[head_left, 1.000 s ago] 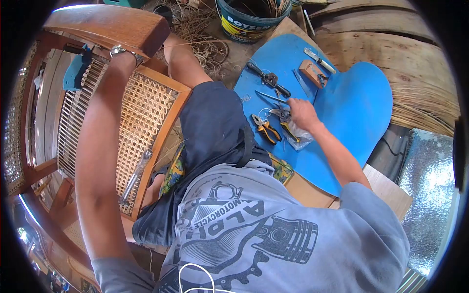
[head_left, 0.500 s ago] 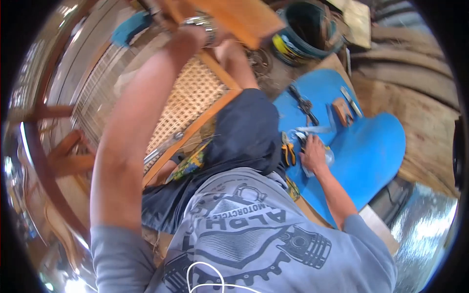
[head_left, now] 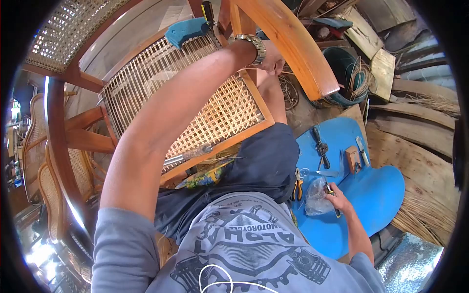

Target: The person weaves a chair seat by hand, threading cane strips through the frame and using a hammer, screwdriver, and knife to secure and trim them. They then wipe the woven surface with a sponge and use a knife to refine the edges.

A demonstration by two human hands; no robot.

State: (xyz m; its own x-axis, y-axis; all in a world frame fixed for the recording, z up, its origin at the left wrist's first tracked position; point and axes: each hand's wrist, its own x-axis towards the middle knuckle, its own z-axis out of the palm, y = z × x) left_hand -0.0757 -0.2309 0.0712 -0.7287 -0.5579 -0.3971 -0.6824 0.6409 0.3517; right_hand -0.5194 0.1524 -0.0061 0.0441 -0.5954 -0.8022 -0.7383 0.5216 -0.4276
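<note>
My left hand (head_left: 270,59), with a metal watch (head_left: 255,48) at the wrist, is closed at the far corner of a wooden chair seat, below a curved armrest (head_left: 303,49). What its fingers pinch is too small to make out. Under that forearm lies the seat's cane weave (head_left: 222,115), open mesh on the near part and parallel strands beyond. My right hand (head_left: 338,198) grips a slim tool with a black-and-yellow handle (head_left: 337,212), its thin metal tip pointing away. Beside it is a clear plastic bag (head_left: 316,198) on a blue chair-shaped surface (head_left: 361,195).
Orange-handled pliers (head_left: 297,188), a black spokeshave-like tool (head_left: 320,146) and a wooden block plane (head_left: 352,158) lie on the blue surface. A screwdriver (head_left: 208,13) stands beside a blue cloth (head_left: 185,31) on the seat. Cane coils fill a dark bucket (head_left: 342,68).
My right hand has lifted the slim tool from among the tools and drawn slightly back. My left hand stays by the armrest. The view has shifted, showing more of the seat.
</note>
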